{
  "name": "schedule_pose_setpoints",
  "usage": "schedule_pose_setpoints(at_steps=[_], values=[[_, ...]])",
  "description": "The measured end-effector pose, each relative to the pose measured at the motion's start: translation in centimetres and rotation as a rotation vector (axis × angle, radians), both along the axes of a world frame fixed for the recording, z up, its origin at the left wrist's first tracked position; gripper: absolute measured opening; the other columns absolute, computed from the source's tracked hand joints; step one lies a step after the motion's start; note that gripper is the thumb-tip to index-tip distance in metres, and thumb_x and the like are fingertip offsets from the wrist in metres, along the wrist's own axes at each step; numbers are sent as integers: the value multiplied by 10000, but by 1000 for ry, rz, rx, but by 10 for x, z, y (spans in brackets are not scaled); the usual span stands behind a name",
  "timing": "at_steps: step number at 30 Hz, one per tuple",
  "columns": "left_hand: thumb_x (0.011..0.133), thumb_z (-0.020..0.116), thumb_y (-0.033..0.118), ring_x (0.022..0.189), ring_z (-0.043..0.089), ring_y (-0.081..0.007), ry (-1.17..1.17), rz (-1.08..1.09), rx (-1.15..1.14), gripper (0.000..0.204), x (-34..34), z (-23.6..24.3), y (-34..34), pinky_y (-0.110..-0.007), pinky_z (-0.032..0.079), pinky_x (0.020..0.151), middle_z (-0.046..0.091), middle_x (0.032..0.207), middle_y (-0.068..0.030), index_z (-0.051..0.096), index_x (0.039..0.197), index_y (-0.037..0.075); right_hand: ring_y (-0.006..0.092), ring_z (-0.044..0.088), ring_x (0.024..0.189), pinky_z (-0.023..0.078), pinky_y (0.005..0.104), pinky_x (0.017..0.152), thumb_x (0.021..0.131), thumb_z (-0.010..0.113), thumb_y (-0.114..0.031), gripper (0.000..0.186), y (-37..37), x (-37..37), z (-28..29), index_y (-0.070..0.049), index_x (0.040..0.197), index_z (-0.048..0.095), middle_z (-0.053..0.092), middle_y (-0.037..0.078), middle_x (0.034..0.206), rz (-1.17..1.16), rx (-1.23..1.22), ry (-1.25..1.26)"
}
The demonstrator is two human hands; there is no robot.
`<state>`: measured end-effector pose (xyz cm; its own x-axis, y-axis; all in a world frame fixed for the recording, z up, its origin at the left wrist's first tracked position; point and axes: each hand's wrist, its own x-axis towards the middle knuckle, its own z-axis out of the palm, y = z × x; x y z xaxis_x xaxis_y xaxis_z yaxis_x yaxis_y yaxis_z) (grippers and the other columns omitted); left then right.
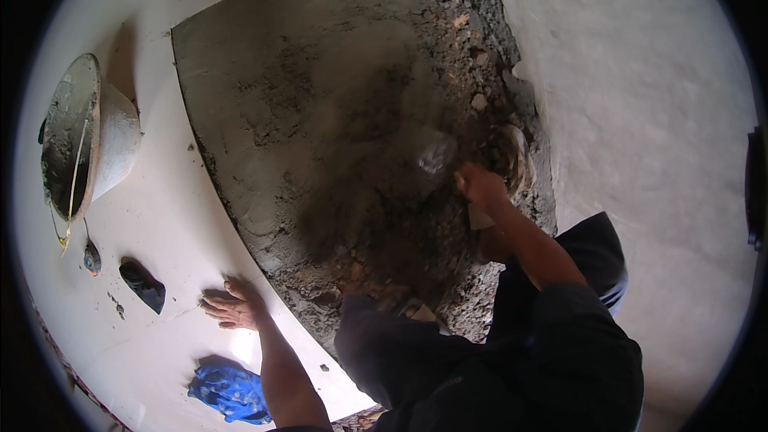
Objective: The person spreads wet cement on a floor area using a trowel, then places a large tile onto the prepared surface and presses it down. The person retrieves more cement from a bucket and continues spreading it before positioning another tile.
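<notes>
My left hand (232, 308) rests flat on the pale smooth floor, fingers spread, beside the edge of a bed of grey wet mortar (240, 40). My right hand (482, 186) is closed over the right part of the bed. From it a trowel (434, 154) reaches to the left, its shiny blade smeared by motion and its outline hard to make out. The mortar is smooth at the far left. Nearer my knees and along the right it is rough and dark, with loose rubble (478, 101) showing.
At the left stands a mortar-caked bucket (116, 140) with a yellow cord. Near it lie a small dark object (142, 286) and a crumpled blue cloth or bag (230, 390). A pale wall (640, 112) rises on the right. My bent legs (392, 352) are at the bed's near end.
</notes>
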<state>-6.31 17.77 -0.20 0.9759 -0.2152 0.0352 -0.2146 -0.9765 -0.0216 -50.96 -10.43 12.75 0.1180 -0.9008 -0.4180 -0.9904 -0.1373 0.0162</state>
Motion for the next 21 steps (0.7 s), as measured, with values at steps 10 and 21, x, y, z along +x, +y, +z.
schedule_pose_setpoints(at_steps=[10,21], values=[[862,263,735,1428,149,-258,-81,9,-80,852,5,-14,8,-594,109,1099,168,1546,-88,202,1485,158,420,611,856,467,507,744,925,478,-417,439,-152,41,-10,2,1024,561,635,212,876,-108,-95,-8],[901,219,681,1422,174,-263,-102,-8,-54,802,3,-8,5,-590,133,1087,215,1532,-89,222,1480,126,378,616,823,485,453,731,888,478,-224,329,-310,24,-24,32,1059,591,608,262,808,64,-62,-284]])
